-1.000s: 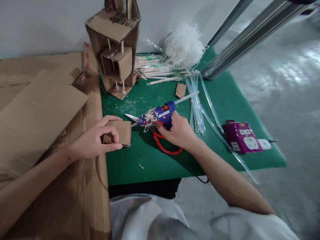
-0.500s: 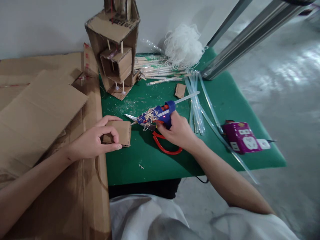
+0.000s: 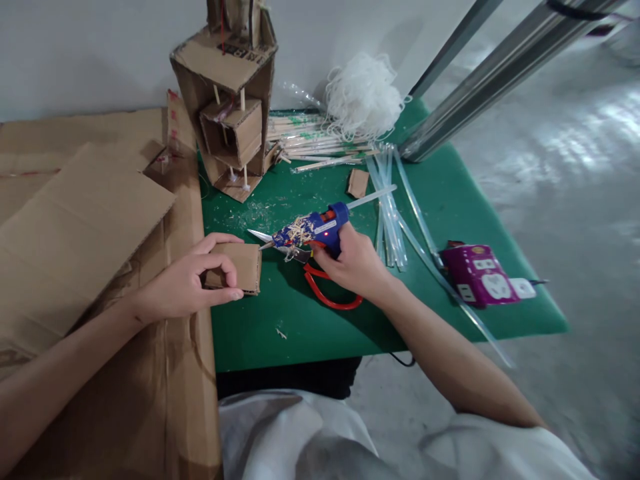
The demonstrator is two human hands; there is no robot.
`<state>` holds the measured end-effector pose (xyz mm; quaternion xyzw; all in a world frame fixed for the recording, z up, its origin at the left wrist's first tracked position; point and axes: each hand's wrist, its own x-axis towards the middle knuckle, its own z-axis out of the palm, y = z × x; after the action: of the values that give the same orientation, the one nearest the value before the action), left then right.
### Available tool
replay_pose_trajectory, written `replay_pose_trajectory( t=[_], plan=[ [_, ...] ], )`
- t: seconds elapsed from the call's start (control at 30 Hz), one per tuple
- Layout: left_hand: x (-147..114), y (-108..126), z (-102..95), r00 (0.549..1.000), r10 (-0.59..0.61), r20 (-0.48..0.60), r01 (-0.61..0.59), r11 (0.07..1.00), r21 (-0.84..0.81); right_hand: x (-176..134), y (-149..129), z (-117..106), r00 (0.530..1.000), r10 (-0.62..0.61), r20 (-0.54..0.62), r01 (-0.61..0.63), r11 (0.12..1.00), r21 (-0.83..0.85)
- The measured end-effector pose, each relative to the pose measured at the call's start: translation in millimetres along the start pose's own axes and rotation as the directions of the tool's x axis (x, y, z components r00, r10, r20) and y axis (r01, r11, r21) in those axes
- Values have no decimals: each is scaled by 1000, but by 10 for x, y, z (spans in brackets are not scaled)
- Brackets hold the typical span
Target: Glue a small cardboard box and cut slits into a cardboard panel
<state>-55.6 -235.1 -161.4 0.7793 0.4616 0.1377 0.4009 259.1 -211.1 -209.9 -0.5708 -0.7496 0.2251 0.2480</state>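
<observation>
My left hand is closed around the sides of a small cardboard box at the edge of the green tabletop. In my right hand is a blue hot glue gun, with a clear glue stick sticking out of its back. Bits of wood shavings cling to the gun's front. Its nozzle points left and meets, or almost meets, the box's upper right edge; I cannot tell which. Beneath the gun lie scissors with red handles, partly hidden by the gun and my right hand.
A tall cardboard structure stands at the back. Behind the gun lie wrapped wooden sticks, white string, a cardboard scrap and several glue sticks. A purple power strip sits right; large cardboard sheets cover the left. A metal post rises behind.
The whole view has shifted very slightly. Both hands, the glue gun and the small box keep almost the same positions relative to each other.
</observation>
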Motion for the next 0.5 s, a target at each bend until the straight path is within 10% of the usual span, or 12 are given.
replay_pose_trajectory(
  t=[0.5],
  plan=[
    [-9,29,-20,1000,3,6,-3,1000,15,1,19,-2,1000,10,2,-10,1000,-15]
  ],
)
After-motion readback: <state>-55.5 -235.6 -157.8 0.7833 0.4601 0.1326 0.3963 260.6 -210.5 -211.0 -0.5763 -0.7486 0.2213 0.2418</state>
